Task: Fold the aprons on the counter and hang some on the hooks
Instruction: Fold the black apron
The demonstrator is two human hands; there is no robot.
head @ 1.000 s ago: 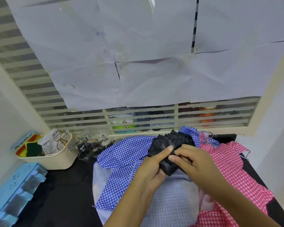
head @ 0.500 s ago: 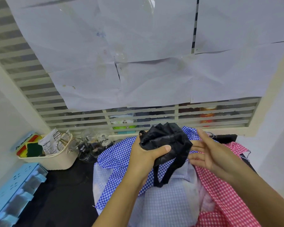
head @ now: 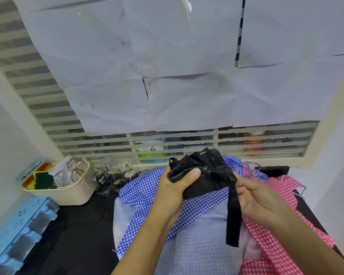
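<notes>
Both hands are up over the counter point(head: 77, 235), at mid-frame. The left hand point(head: 173, 192) grips a bunched black apron point(head: 205, 173): the thumb is pressed across the top of the bundle, and the other fingers curl beneath it, mostly hidden from us. The bundle is held clear of the pile, just in front of the louvred window point(head: 187, 144). The right hand point(head: 260, 201) is just beside the bundle, its thumb and curled fingers pinching the apron's black strap point(head: 233, 217) near where it leaves the bundle. The free end of the strap hangs straight down between the two wrists. Below the hands we note three more cloths heaped on the dark counter: a blue gingham apron point(head: 143, 185) on the left, a pink gingham apron point(head: 282, 195) on the right, and a pale blue checked cloth point(head: 203, 247) nearest us, partly over both. None of them looks folded. To the left of the pile is a cluster of glass jars point(head: 111, 175), then a cream basket point(head: 68, 195) holding a green sponge point(head: 43, 180) and a printed packet. A light blue plastic rack point(head: 18, 231) sits at the near left edge. White paper sheets point(head: 167, 56) cover most of the window above. We see no hooks from this angle.
</notes>
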